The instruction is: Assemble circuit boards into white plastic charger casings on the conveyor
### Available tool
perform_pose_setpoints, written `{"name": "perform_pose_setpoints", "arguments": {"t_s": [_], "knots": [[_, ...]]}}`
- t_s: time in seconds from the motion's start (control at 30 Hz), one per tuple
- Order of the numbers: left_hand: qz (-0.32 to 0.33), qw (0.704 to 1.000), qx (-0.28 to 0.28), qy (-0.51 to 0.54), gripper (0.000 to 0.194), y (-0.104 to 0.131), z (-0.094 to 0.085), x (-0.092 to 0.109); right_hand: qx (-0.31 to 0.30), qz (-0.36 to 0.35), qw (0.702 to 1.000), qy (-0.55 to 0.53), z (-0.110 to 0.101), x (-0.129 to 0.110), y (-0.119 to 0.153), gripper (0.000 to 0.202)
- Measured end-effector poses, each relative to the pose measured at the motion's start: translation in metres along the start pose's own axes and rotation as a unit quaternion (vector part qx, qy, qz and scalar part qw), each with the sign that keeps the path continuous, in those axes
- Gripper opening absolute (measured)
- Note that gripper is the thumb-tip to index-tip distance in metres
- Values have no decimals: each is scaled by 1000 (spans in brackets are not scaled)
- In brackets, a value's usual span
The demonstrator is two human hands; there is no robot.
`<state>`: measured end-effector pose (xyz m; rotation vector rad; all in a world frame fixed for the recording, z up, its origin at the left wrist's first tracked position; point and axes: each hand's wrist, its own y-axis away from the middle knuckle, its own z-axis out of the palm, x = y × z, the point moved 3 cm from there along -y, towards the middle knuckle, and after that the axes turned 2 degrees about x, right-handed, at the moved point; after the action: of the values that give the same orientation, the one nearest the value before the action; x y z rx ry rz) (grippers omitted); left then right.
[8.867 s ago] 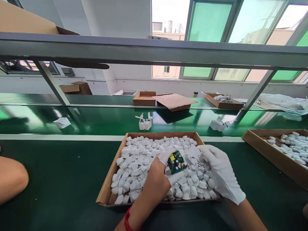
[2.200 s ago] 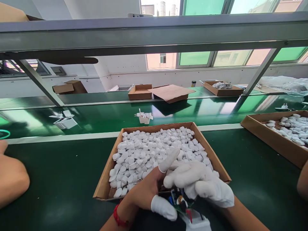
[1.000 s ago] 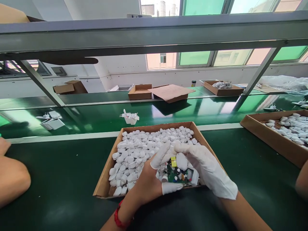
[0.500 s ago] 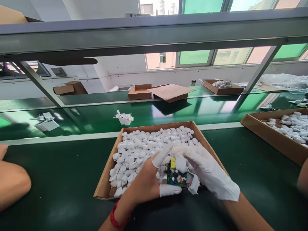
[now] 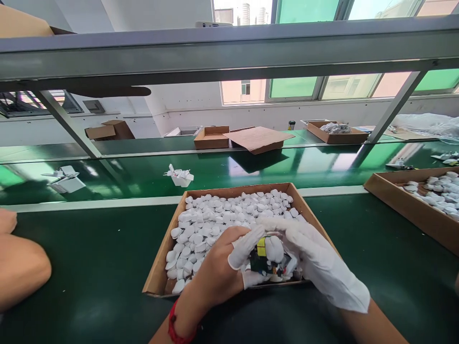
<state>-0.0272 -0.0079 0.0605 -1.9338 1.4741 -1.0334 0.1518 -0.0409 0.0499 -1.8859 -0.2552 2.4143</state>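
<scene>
Above the near edge of a cardboard tray [image 5: 158, 267], both my hands are around a small green circuit board [image 5: 258, 265] with a yellow component. A rounded white piece [image 5: 274, 249] sits on the board. My left hand [image 5: 220, 263], wearing white finger covers and a red wrist cord, is closed on the board's left side. My right hand [image 5: 319, 258], in a white glove, curves around its right side, its fingertips partly hidden. Loose wires and a white part beside the board are partly covered by the glove. Many flat white pieces [image 5: 215, 217] fill the tray.
A second tray [image 5: 405, 205] of white pieces stands at right. White assemblies with wires [image 5: 180, 177] lie on the green conveyor [image 5: 222, 167] beyond the bench. A metal shelf beam [image 5: 229, 52] crosses above. Another person's arm [image 5: 23, 267] rests at left.
My left fingers have closed in over the board, which looks tilted and more covered. The white assemblies on the green conveyor have shifted left relative to the tray.
</scene>
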Motion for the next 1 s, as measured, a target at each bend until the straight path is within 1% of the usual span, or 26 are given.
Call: {"name": "perform_pose_setpoints", "arguments": {"t_s": [0.03, 0.07, 0.13, 0.17, 0.23, 0.33, 0.4, 0.47, 0.53, 0.57, 0.63, 0.67, 0.73, 0.83, 0.9, 1.0], "knots": [[14, 1000, 0, -12, 32, 0, 1, 1, 22, -26, 998, 46, -2, -2, 0, 34], [19, 1000, -5, -21, 26, 0, 2, 1, 25, -42, 994, 94, -2, -5, -1, 35], [10, 999, -28, -23, 18, 1, 5, 0, -10, -59, 985, 161, 3, -10, -2, 31], [5, 999, -34, -19, 18, 1, 6, -1, -30, -61, 983, 171, 7, -12, -3, 28], [6, 1000, -26, -14, 18, 3, 7, -2, -53, -55, 985, 155, 14, -15, -4, 24], [5, 1000, -16, -11, 17, 6, 7, -4, -55, -50, 991, 111, 18, -12, -4, 19], [1, 1000, -21, -9, 17, 6, 8, -4, -61, -49, 992, 97, 16, -8, -2, 18], [5, 1000, -19, -8, 20, 5, 8, -2, -38, -38, 994, 96, 11, -5, 0, 18], [19, 1000, -9, -12, 24, 2, 8, 2, -17, -35, 991, 124, 7, -6, 1, 28], [24, 1000, -4, -12, 26, 1, 8, 4, -20, -45, 988, 146, 8, -8, 1, 28], [29, 999, 6, -12, 25, -1, 7, 8, -54, -84, 978, 181, 12, -13, 0, 26], [31, 999, 11, -15, 23, -1, 6, 10, -74, -104, 973, 191, 14, -15, 0, 29], [38, 999, 24, -23, 20, -2, 4, 12, -85, -129, 973, 174, 16, -17, 1, 35], [33, 999, 35, -20, 21, -1, 3, 13, -41, -116, 984, 129, 11, -14, 3, 34], [28, 999, 37, -10, 20, 0, 4, 12, -25, -103, 984, 141, 9, -12, 4, 36], [33, 998, 46, -8, 19, 2, 8, 11, -61, -124, 970, 200, 11, -11, 5, 35]]}}
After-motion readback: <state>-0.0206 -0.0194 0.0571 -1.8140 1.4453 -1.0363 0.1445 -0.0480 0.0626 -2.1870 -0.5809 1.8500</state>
